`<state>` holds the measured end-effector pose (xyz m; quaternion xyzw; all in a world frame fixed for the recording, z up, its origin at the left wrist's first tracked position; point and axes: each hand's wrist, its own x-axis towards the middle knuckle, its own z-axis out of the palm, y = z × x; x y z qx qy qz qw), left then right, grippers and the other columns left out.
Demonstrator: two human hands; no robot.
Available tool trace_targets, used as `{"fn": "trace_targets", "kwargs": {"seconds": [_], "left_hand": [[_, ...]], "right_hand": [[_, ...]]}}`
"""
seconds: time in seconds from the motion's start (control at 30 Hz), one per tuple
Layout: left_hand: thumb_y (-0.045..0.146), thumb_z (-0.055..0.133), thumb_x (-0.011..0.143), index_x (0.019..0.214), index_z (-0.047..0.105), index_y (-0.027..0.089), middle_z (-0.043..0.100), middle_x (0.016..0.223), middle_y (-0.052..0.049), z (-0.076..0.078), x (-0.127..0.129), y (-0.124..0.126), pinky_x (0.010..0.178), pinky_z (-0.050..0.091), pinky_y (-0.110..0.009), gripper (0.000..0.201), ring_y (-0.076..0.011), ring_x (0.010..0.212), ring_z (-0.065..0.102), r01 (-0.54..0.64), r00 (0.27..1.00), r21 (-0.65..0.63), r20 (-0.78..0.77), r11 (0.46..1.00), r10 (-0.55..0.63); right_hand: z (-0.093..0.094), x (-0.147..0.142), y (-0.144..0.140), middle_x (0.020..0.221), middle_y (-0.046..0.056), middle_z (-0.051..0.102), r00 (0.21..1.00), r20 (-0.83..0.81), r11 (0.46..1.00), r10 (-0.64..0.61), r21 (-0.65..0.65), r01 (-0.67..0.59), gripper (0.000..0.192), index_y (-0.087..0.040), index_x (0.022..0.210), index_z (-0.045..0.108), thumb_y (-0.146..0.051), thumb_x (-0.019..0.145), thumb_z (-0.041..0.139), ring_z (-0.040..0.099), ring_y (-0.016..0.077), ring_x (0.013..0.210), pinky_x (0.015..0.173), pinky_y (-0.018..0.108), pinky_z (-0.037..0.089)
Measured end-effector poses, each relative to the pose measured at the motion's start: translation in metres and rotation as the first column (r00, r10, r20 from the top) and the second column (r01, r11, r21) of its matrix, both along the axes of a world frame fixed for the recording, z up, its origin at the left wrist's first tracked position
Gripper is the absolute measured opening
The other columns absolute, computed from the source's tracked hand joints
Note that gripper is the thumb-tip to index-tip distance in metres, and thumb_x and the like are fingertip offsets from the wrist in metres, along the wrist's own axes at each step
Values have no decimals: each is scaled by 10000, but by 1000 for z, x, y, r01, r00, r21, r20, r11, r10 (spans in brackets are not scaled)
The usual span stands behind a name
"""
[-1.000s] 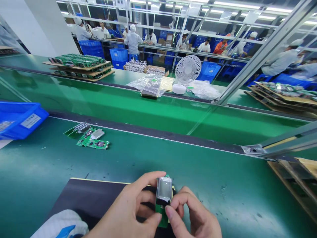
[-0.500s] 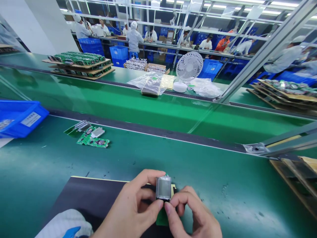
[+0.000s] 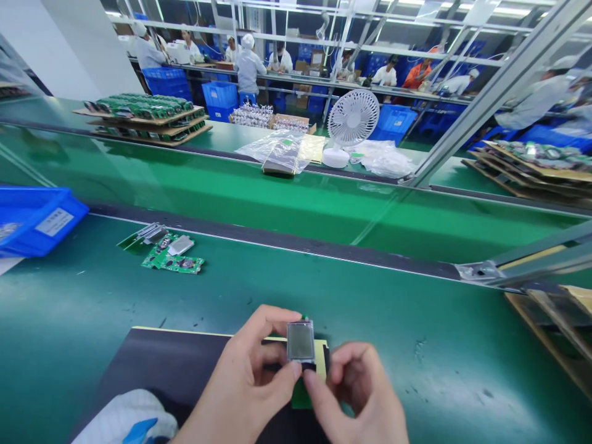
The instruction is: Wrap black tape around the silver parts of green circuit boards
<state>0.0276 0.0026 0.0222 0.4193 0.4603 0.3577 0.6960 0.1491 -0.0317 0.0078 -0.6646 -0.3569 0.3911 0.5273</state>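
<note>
**Screen module sitting on its board, both hands pinched on it**

So here's where things stand. The small rectangular grey display module with a clear frame (image 3: 300, 340) is up on top of the little green circuit board (image 3: 301, 394), and from the looks of it the two parts are already together or very nearly so. I can't tell if it's fully seated, since the joint is hidden behind the fingertips. My guess is the fit-up is mostly done and what's left is pressing it home and setting the piece down somewhere.

The left hand (image 3: 240, 388) is closed around the left side of the assembly, index finger arched over the top and thumb pressing at the module's lower edge. The right hand (image 3: 356, 394) is pinched on it too, thumb meeting the left thumb just under the screen, the other fingers curled in beside it. So the piece sits right between both hands, lifted just above the black rectangular work mat with a yellow edge (image 3: 176, 364) on the green table (image 3: 416, 327).

Off to the far left, a loose heap of green circuit boards with metal parts (image 3: 164, 250) lies well apart from the hands, next to a blue plastic bin (image 3: 37, 219). Looks like more of the same waiting.
</note>
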Motion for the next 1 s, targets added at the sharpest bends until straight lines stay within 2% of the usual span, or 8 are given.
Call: {"fn": "trace_targets", "kwargs": {"seconds": [0.13,0.2,0.3,0.5,0.63,0.73,0.87,1.0], "left_hand": [[134,567,753,1006,503,271,543,935,19,0,-1,1,554,441,-154,295,-80,659,571,-12,1000,27,27,1000,12],[126,562,753,1010,507,272,536,938,16,0,0,0,567,458,-161,301,-98,695,593,-1,999,24,41,1000,0],[138,556,757,1001,518,275,518,865,27,-2,2,-2,539,463,-157,283,-112,696,608,0,999,22,54,1000,-1],[203,588,766,969,559,267,473,761,52,4,5,-7,508,462,-141,215,-71,599,556,-48,997,-28,57,998,50],[249,593,773,967,573,257,482,759,48,5,4,-5,512,484,-169,195,-75,572,560,3,995,-48,97,999,1],[234,630,733,1006,574,263,480,777,48,5,1,1,522,498,-184,280,-83,577,576,37,997,-84,66,996,-32],[176,656,682,1020,610,270,479,783,55,6,-6,8,552,507,-188,353,-68,570,568,54,999,-128,14,990,-53],[152,622,700,1058,616,285,520,815,52,9,-10,10,581,501,-186,382,-62,582,568,97,995,-114,-16,989,-99]], "right_hand": [[3,0,2,625,-31,494,971,-230,997,62,57,-51,282,-224,908,570,-326,655,644,457,118,497,447,229,395],[2,-2,1,657,-11,523,955,-275,993,116,42,-109,226,-221,852,619,-343,663,648,463,120,529,437,213,389],[-1,-4,0,604,-18,508,936,-327,990,133,6,-139,149,-213,739,624,-343,675,655,425,112,516,388,184,349],[-3,-3,-1,632,-21,530,881,-463,991,92,-48,-128,210,-203,675,607,-377,628,716,425,89,499,374,155,342],[-7,-1,-2,663,-32,549,865,-494,991,85,-45,-123,241,-206,675,585,-400,633,722,447,69,461,369,150,347],[-8,4,-1,594,-46,518,864,-488,983,128,-55,-176,248,-198,691,586,-405,651,718,426,54,418,350,144,341],[0,13,4,556,-38,503,878,-431,955,209,-104,-278,296,-171,752,668,-435,633,729,407,43,373,306,141,346],[8,16,7,532,-35,502,887,-398,948,233,-112,-299,309,-181,768,704,-452,622,732,428,44,348,296,142,371]]}}
